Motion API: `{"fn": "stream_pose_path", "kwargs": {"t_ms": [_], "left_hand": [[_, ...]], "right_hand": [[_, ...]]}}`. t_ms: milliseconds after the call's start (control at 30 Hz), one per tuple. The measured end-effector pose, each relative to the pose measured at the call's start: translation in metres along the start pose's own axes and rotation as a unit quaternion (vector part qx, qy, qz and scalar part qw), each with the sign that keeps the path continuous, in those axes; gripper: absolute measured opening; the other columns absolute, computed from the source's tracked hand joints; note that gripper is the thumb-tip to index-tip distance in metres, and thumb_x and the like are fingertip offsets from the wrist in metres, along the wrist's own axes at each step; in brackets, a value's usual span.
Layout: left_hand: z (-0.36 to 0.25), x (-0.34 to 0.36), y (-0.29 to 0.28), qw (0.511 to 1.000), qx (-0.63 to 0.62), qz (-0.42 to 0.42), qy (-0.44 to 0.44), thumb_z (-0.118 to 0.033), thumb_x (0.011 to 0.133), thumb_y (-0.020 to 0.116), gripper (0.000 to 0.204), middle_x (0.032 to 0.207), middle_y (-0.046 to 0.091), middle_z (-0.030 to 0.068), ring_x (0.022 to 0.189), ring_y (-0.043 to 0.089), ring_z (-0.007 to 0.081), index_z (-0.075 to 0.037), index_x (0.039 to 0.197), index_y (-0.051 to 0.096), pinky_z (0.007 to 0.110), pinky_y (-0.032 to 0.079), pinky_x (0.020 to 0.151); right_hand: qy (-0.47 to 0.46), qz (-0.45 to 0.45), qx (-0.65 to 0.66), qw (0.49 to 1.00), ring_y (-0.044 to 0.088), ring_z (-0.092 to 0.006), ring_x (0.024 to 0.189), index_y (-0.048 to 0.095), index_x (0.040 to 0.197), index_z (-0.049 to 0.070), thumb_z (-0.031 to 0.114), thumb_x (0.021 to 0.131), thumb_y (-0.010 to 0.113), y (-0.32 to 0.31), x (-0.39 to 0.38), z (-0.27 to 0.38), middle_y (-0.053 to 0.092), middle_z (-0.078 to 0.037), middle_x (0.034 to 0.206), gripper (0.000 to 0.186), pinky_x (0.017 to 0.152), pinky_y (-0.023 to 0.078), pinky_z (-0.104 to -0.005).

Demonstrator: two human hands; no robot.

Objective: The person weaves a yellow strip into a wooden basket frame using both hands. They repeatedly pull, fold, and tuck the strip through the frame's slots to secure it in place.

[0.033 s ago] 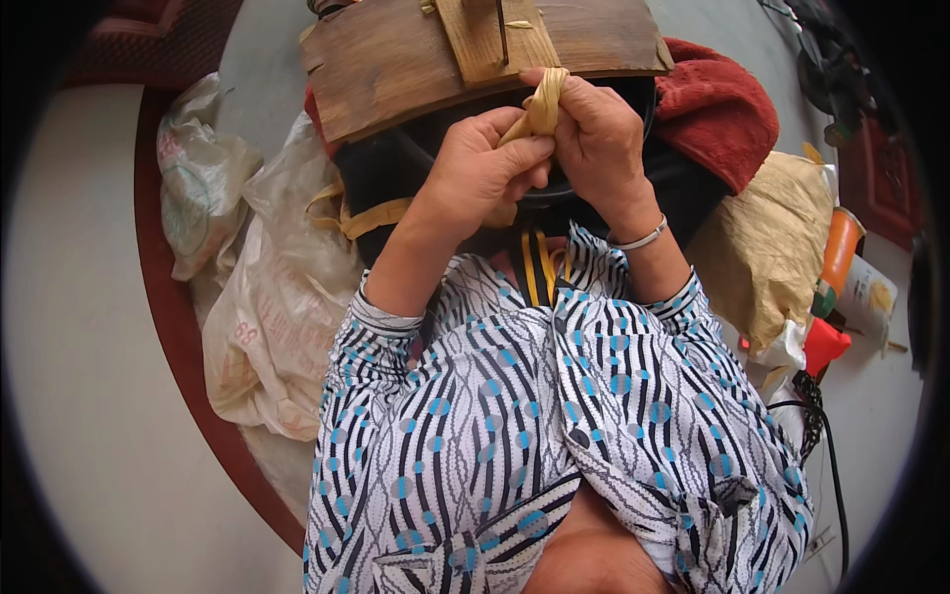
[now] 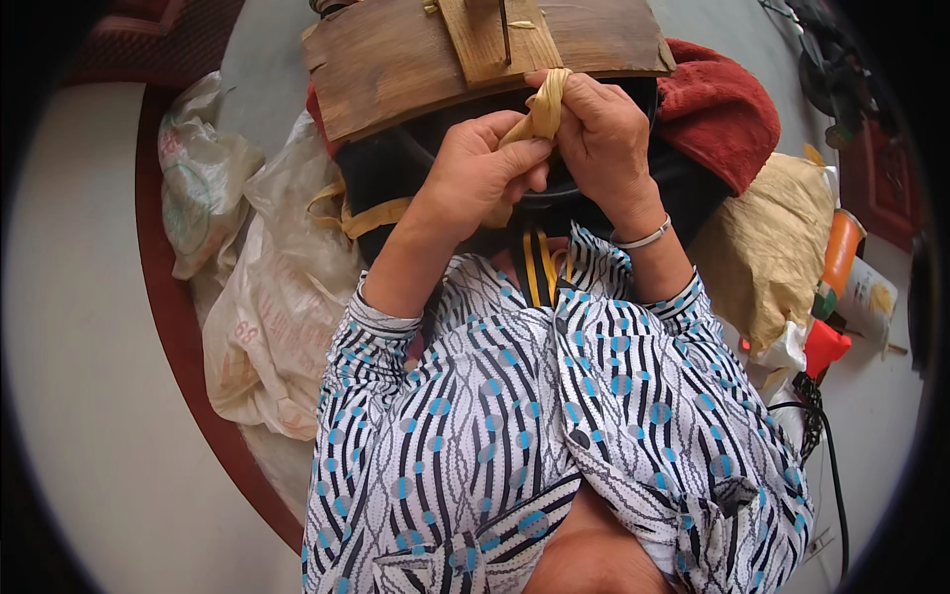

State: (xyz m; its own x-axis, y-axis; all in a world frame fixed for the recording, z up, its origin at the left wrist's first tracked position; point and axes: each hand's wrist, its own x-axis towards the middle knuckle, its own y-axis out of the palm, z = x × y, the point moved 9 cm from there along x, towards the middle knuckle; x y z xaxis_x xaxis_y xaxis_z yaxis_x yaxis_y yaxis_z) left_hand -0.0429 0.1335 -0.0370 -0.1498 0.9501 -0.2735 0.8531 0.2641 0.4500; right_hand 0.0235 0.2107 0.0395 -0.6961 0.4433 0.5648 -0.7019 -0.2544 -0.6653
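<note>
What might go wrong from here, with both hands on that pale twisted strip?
The pale strip looks twisted and folded between the left hand and right hand, so it might spring loose if either grip slackens. A thin dark rod at the wooden board appears close to the right hand, so a careless upward move could perhaps knock or scrape it.

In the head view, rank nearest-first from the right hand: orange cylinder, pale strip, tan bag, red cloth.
1. Pale strip: held in the right hand
2. Red cloth: to its right
3. Tan bag: lower right
4. Orange cylinder: far right, past the bag
</note>
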Motion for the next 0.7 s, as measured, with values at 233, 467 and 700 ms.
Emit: {"fn": "stream_pose_path", "kwargs": {"t_ms": [233, 467, 700], "left_hand": [[-0.034, -0.029, -0.009, 0.823, 0.503, -0.142, 0.222, -0.005, 0.088, 0.061, 0.013, 0.079, 0.066, 0.0096, 0.065, 0.062, 0.0184, 0.0, 0.101, 0.062, 0.029, 0.048, 0.058], [-0.042, -0.055, 0.011, 0.734, 0.523, -0.19, 0.39, 0.003, 0.08, 0.065, 0.035, 0.107, 0.064, 0.0142, 0.094, 0.064, 0.0292, 0.0, 0.114, 0.062, 0.034, 0.052, 0.079], [-0.037, -0.041, 0.007, 0.871, 0.363, -0.11, 0.313, -0.006, 0.084, 0.066, 0.038, 0.114, 0.062, 0.0141, 0.106, 0.059, 0.0308, -0.001, 0.121, 0.057, 0.035, 0.048, 0.09]], "right_hand": [[0.072, 0.137, 0.092, 0.984, 0.063, -0.0201, 0.07, 0.067, 0.084, 0.004, 0.015, 0.087, 0.063, 0.025, -0.017, -0.014, 0.064, -0.003, 0.076, 0.012, 0.063, 0.048, -0.0311], [0.413, 0.236, 0.633, 0.611, 0.062, -0.0113, 0.096, 0.064, 0.111, -0.002, 0.022, 0.099, 0.053, 0.072, -0.071, -0.01, 0.066, -0.005, 0.105, 0.03, 0.086, 0.05, -0.0271], [0.377, 0.228, 0.646, 0.624, 0.06, -0.0162, 0.107, 0.065, 0.109, -0.004, 0.012, 0.095, 0.056, 0.07, -0.066, -0.015, 0.062, -0.01, 0.116, 0.024, 0.092, 0.049, -0.0293]]}}
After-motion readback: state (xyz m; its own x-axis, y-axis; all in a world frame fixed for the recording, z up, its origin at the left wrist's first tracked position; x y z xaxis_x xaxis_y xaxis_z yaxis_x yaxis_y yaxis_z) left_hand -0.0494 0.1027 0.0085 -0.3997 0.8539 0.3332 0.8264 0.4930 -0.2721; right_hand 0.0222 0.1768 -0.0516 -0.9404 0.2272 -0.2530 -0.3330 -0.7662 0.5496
